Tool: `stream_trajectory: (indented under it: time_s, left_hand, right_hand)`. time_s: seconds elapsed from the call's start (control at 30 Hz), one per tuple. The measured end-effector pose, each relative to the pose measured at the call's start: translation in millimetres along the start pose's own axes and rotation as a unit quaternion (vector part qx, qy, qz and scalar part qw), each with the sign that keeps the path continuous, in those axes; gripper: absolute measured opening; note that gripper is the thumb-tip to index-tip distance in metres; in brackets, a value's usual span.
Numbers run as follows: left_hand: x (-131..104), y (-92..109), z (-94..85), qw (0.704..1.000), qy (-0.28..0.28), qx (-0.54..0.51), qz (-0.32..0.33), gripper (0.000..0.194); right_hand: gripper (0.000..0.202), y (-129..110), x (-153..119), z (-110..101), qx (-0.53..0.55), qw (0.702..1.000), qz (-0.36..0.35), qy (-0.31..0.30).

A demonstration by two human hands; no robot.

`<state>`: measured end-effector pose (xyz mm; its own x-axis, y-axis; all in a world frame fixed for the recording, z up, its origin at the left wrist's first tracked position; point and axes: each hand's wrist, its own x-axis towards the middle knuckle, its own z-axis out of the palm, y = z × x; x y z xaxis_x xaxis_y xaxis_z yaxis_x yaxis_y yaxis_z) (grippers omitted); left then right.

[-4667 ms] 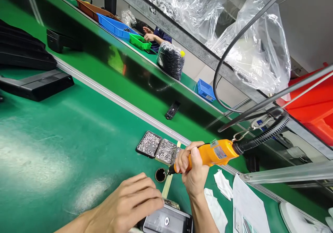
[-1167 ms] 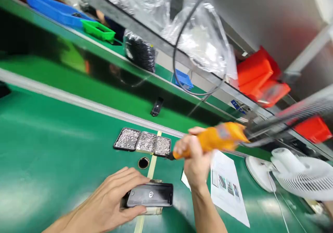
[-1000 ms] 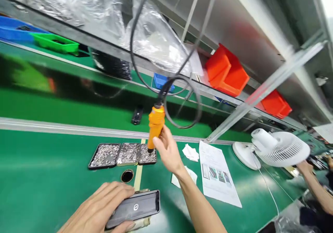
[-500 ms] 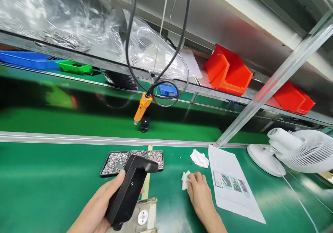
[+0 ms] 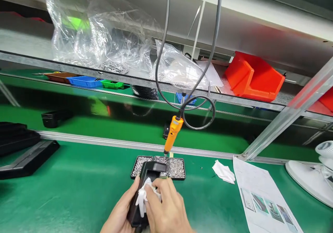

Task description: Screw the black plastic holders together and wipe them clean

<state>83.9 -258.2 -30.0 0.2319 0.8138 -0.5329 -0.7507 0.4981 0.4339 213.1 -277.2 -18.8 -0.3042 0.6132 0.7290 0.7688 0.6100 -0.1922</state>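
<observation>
A black plastic housing (image 5: 135,209) with a hooked upper end is gripped in my left hand (image 5: 120,208), tilted above the green bench. My right hand (image 5: 166,205) pinches a white cloth (image 5: 142,196) and presses it against the housing's inner face. Part of the cloth is hidden under my fingers. Just behind the housing stand black trays (image 5: 177,169) filled with small metal parts. Above them hangs an orange electric screwdriver (image 5: 173,133) on a coiled grey cable, its tip near the trays.
To the right lie another white cloth (image 5: 223,171) and a printed sheet (image 5: 260,195); a white fan base (image 5: 299,177) stands beyond. Several black housings (image 5: 28,160) lie at left. The overhead shelf carries plastic bags (image 5: 104,42) and a red bin (image 5: 255,78).
My right hand has lifted the white cloth off the bench and brought it left onto the black housing. The view has turned left, showing more black housings.
</observation>
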Motion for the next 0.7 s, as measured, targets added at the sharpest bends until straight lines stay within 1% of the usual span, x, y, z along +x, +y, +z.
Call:
stream_trajectory:
  time_s: [0.07, 0.1, 0.13, 0.27, 0.3, 0.4, 0.47, 0.53, 0.57, 0.6, 0.63, 0.67, 0.7]
  left_hand:
    - [-2, -1, -0.6, 1.0, 0.011, 0.009, 0.017, 0.021]
    - [-2, -1, -0.8, 1.0, 0.013, 0.011, 0.019, 0.02]
    - [-3, -1, -0.9, 1.0, 0.015, 0.011, 0.022, 0.021]
    - [-4, 0, -2.3, 0.998, 0.01, 0.029, 0.058, 0.027]
    - [-3, 1, -3.2, 0.997, 0.011, 0.033, 0.064, 0.027]
    - [-1, 2, -7.2, 0.997, 0.013, 0.039, 0.072, 0.028]
    - [1, 1, -10.0, 0.996, 0.008, 0.045, 0.082, 0.031]
    - [2, 1, -12.1, 0.995, 0.005, 0.049, 0.091, 0.035]
    - [2, 1, -12.6, 0.995, 0.007, 0.049, 0.089, 0.036]
    - [2, 1, -12.7, 0.995, 0.008, 0.047, 0.083, 0.038]
    - [2, 1, -12.3, 0.996, 0.004, 0.044, 0.072, 0.039]
    - [2, 1, -11.7, 0.997, -0.004, 0.044, 0.061, 0.04]
    - [1, 1, -10.8, 0.998, -0.009, 0.043, 0.055, 0.04]
  right_hand:
    - [0.025, -7, -5, 18, -0.096, 0.993, 0.024, 0.064]
    - [0.025, -8, -7, 22, -0.122, 0.988, 0.032, 0.086]
    - [0.025, -8, -8, 24, -0.131, 0.987, 0.027, 0.09]
    - [0.034, -5, -6, 19, -0.119, 0.992, -0.046, 0.021]
    - [0.032, -6, -5, 18, -0.117, 0.992, -0.036, 0.019]
    - [0.02, -8, -5, 20, -0.104, 0.993, 0.034, 0.045]
    - [0.023, -7, -4, 20, -0.097, 0.994, 0.022, 0.035]
    - [0.03, -4, -4, 20, -0.091, 0.995, -0.032, 0.0]
    - [0.028, -3, -5, 21, -0.085, 0.996, -0.037, -0.013]
    - [0.022, -3, -6, 21, -0.075, 0.997, -0.018, -0.013]
    - [0.016, -4, -7, 23, -0.061, 0.998, 0.016, -0.002]
    - [0.017, -4, -8, 24, -0.05, 0.997, 0.058, 0.012]
    - [0.021, -5, -9, 24, -0.041, 0.996, 0.078, 0.02]
